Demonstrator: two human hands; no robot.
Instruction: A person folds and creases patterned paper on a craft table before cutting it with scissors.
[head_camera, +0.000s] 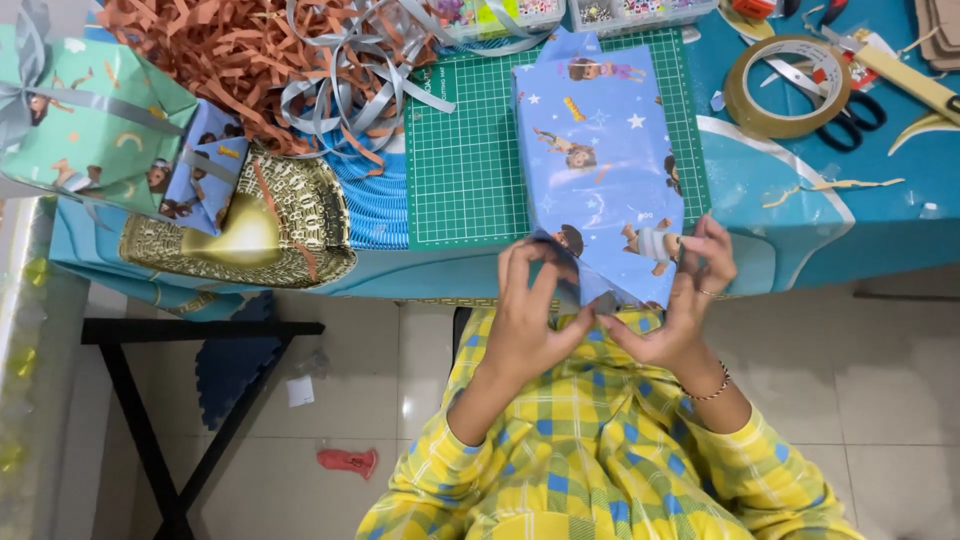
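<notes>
A long box wrapped in blue cartoon-print paper (600, 150) lies on the green cutting mat (465, 160), its near end hanging over the table edge. My left hand (528, 315) pinches the paper flap at that near end from the left. My right hand (680, 300) presses and folds the same end from the right, fingers on the paper's lower corner. Both hands grip the wrapping paper at the box's end. Yellow checked sleeves cover my arms.
A roll of brown tape (788, 85) and black scissors (855, 118) lie at the right. Orange paper shreds (215, 55), grey ribbon (350, 70), a gold tray (290, 225) and two wrapped gifts (95, 125) fill the left. Bead boxes (640, 10) stand at the back.
</notes>
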